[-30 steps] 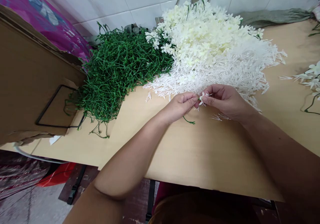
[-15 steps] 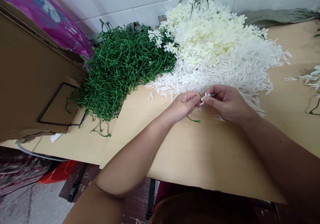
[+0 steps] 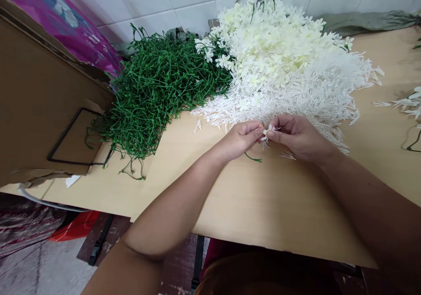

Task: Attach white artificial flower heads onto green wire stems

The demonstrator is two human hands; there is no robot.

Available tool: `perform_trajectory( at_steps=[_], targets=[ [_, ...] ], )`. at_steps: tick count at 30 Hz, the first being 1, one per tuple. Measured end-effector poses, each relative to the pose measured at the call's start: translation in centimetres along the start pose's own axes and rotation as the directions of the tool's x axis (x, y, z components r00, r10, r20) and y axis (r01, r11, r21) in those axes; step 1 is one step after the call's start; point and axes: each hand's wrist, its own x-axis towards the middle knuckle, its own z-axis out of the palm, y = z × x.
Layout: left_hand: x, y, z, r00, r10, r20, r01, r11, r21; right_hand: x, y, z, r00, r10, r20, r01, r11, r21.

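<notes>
My left hand (image 3: 246, 138) is closed in a pinch around a green plastic stem (image 3: 253, 158), whose branched end pokes out below the fingers. Close against it, my right hand (image 3: 297, 135) grips a small white artificial flower (image 3: 268, 133) between thumb and fingers, with thin white stamens (image 3: 265, 144) hanging under it. The fingers hide where flower and stem come together. Just beyond my hands spreads a heap of loose white stamens (image 3: 315, 93), with a pile of white flowers (image 3: 272, 40) on its far side. A few stamens (image 3: 288, 155) lie under my right hand.
A tangled heap of green stems (image 3: 158, 89) is at the left, beside a cardboard box (image 3: 42, 97) and a black wire frame (image 3: 62, 139). Flower pieces (image 3: 414, 102) lie at the right edge of the table (image 3: 263, 207). A tiled wall (image 3: 194, 12) stands behind.
The flower in my right hand has tilted a little and shows more of its petals. Both hands keep nearly the same place.
</notes>
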Motion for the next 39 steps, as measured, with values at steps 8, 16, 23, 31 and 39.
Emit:
perform_trajectory(
  at_steps=[8,16,23,31,39],
  targets=[
    [-0.15,-0.03,0.2,1.0,0.026,-0.009,-0.026,0.998,0.061,0.08,0.1,-0.07,0.999,0.042,-0.026,-0.042,0.999,0.011],
    [-0.1,-0.23,0.67,0.998,0.029,-0.05,-0.022,0.992,0.125,0.2,0.53,-0.18,0.999,0.041,-0.035,-0.042,0.998,-0.041],
    [0.12,-0.08,0.39,0.999,-0.035,-0.033,0.034,0.998,-0.044,0.4,0.29,-0.22,0.998,0.063,0.014,-0.064,0.991,0.115],
    [0.24,-0.16,0.15,0.998,-0.004,-0.055,0.001,0.998,-0.055,0.41,0.22,-0.34,0.996,0.091,0.014,-0.091,0.947,0.307],
    [0.29,-0.16,0.39,0.995,0.075,-0.06,-0.077,0.996,-0.033,0.46,0.23,-0.4,0.994,0.106,0.038,-0.113,0.955,0.275]
  ],
)
